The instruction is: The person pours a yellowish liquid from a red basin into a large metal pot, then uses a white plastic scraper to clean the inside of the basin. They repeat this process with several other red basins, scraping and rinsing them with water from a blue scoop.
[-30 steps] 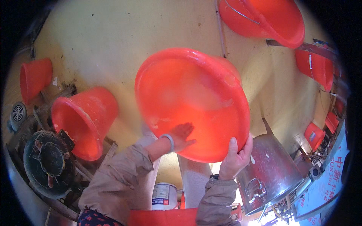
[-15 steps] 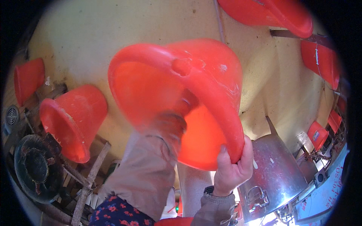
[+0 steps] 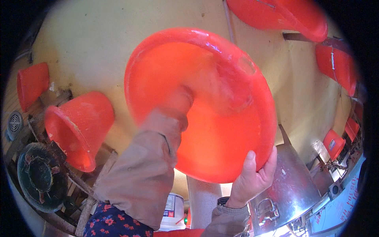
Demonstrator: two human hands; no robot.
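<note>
A large red plastic bucket (image 3: 217, 146) is held up in front of me, tilted so that its round mouth faces me. My right hand (image 3: 254, 179) grips its rim at the lower right, with the thumb on the inner side and the fingers round the outside. My left forearm, in a brown sleeve, reaches into the bucket. Deep inside, my left hand (image 3: 183, 96) is smeared by motion, so its fingers and anything in them cannot be made out. The bucket's inner wall looks wet or smudged near the far side.
Left of me lie another red bucket (image 3: 87, 126), a smaller-looking red one (image 3: 33, 86) and a dark round metal piece (image 3: 41, 175) by a frame. To the right stands a shiny metal vat (image 3: 296, 177). More red tubs (image 3: 276, 15) appear upper right. A white pail (image 3: 172, 209) sits below.
The bucket has turned, its mouth now facing me more fully, and has shifted slightly right. The rim hole has moved rightward. My left arm still reaches inside; my right hand keeps the rim.
</note>
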